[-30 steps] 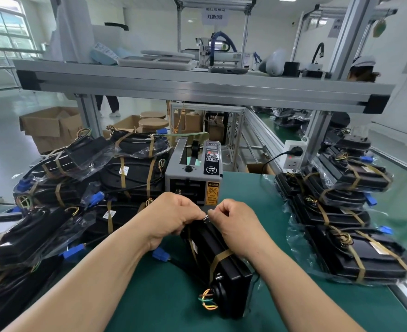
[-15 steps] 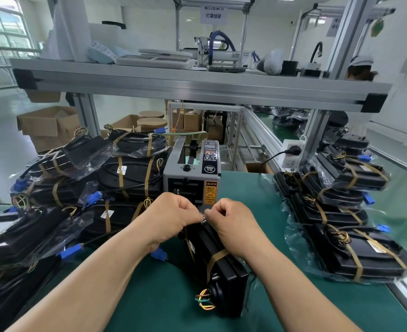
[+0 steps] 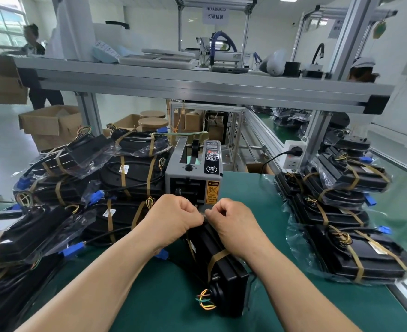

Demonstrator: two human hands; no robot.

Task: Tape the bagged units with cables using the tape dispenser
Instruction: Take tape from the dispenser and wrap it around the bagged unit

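A black bagged unit point(image 3: 224, 271) lies on the green mat in front of me, with one brown tape band across it and coloured wires at its near end. My left hand point(image 3: 173, 219) and my right hand point(image 3: 231, 221) meet at its far end, fingers curled. They pinch something small between them, too small to make out. The grey tape dispenser point(image 3: 194, 174) stands just behind my hands.
Taped bagged units are heaped on the left point(image 3: 130, 171) and stacked on the right point(image 3: 341, 212). An aluminium shelf point(image 3: 197, 87) runs overhead. A power strip point(image 3: 292, 156) hangs on the right post. A person carries a cardboard box point(image 3: 1, 80) at far left.
My hands have stayed together at the far end of the unit with only slight shifts. The view has tilted a little. A person with a box has come into view at the left.
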